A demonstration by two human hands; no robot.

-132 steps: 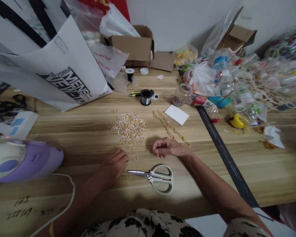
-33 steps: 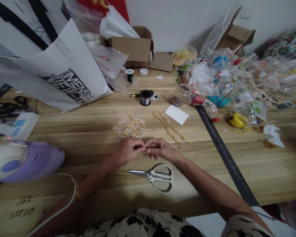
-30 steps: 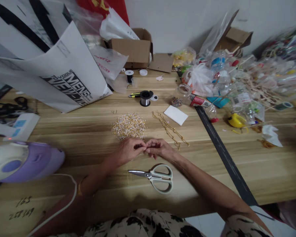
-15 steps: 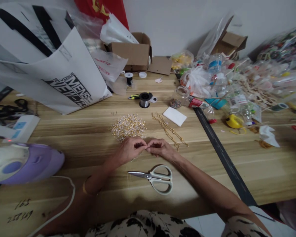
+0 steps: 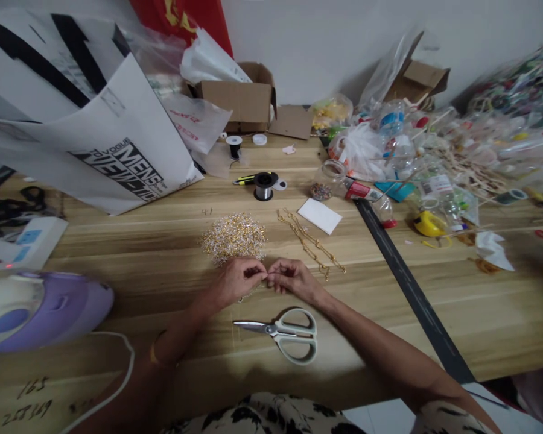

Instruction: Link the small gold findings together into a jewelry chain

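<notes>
Fingertip to fingertip, my left hand and my right hand meet above the table, both pinched closed. Whatever lies between the fingers is too small to make out. Below my left fingers a short piece of thin chain shows, partly hidden by the hand. Just beyond my left hand lies a heap of small gold and silver beaded pieces. Two gold chains stretch out past my right hand. Nearer my body, a pair of scissors with pale handles lies with its blades pointing left.
Behind the heap are a wire spool, a utility knife and a folded white paper. A jar of beads lies near cluttered bottles and bags on the right. A large white bag and a purple-and-white appliance stand left.
The view has shifted slightly, so things on the table sit a little lower and further left. My hands stay together in the same pinch, with only small finger movement.
</notes>
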